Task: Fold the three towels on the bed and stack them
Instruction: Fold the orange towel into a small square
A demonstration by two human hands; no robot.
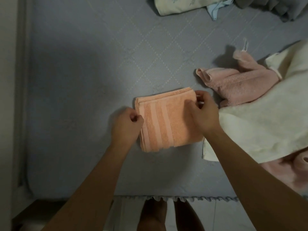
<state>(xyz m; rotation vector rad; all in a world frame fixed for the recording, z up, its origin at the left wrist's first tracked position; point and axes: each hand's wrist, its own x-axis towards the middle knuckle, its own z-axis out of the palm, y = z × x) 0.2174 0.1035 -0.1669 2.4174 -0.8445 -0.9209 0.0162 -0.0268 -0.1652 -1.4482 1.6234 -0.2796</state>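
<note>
Mid-bed, the folded peach towel [168, 120] looks soft, light and floppy. Left hand [128, 120] pinches its 9 o'clock edge, right hand [202, 112] its 2 o'clock corner; the edges look like the best places to grab.

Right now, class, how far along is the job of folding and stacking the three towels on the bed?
Done: the orange towel lies folded into a neat rectangle on the bed. In hand: the left hand and right hand pinch its edges, seemingly squaring it. Left: the pink towel and the cream towel lie crumpled and unfolded at the right, and nothing is stacked.
</note>
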